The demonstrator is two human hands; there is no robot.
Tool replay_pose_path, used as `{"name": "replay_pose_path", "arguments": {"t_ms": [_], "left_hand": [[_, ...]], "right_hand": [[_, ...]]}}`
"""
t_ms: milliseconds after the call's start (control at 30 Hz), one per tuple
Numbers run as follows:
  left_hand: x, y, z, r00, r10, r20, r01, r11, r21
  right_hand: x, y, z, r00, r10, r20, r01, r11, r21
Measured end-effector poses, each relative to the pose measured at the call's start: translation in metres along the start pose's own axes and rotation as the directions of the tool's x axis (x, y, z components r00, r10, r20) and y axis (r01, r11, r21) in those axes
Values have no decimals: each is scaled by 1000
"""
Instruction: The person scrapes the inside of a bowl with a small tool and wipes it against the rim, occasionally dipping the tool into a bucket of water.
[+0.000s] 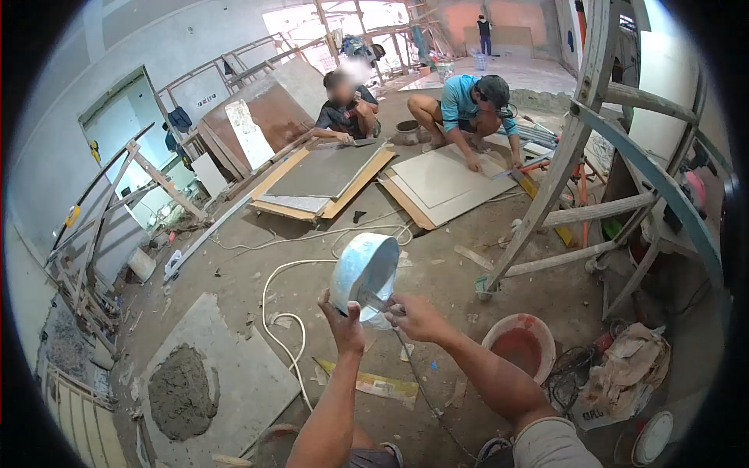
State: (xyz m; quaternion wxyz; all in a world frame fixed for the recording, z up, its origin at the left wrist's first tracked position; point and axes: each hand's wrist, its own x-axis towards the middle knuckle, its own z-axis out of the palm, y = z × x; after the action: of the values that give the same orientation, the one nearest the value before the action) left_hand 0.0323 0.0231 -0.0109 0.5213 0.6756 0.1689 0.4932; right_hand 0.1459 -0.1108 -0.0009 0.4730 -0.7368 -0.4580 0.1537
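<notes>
Tilted on its side, a pale blue round bowl [355, 269] is held up in front of me with its hollow facing right. My left hand [343, 327] supports it from below and the left, with fingers against its outer wall. My right hand [417, 316] is closed around the handle of a small metal-bladed tool [373, 299], which reaches into the bowl. The blade's exact shape is hard to make out. Below my hands, a yellow strip [378, 384] lies on the dusty floor.
Wet mortar [183, 390] sits on a grey board [261, 366] at left. A bucket [521, 347] and crumpled sack [628, 370] are at right, near a wooden ladder [546, 187]. A cable [269, 292] crosses the floor. Two co-workers [343, 109] crouch by boards ahead.
</notes>
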Motion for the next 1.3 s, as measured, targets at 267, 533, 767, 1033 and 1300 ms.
{"name": "replay_pose_path", "arguments": {"t_ms": [267,533,767,1033,1300], "left_hand": [[-3,6,0,1000,26,-1,-26,998,65],[2,-3,-4,996,28,-80,-23,997,71],[-3,-15,-5,999,43,-19,-40,991,124],[3,-13,-8,996,35,-81,-24,991,129],[-1,-16,-2,999,15,-30,-16,1000,-7]], "right_hand": [[5,8,-14,997,73,-18,-70,991,111],[4,-4,-10,963,172,206,-224,938,263],[3,7,9,999,-11,-50,16,994,107],[0,-23,-12,955,241,174,-289,888,357],[1,-2,1,996,24,-88,-20,998,51]]}}
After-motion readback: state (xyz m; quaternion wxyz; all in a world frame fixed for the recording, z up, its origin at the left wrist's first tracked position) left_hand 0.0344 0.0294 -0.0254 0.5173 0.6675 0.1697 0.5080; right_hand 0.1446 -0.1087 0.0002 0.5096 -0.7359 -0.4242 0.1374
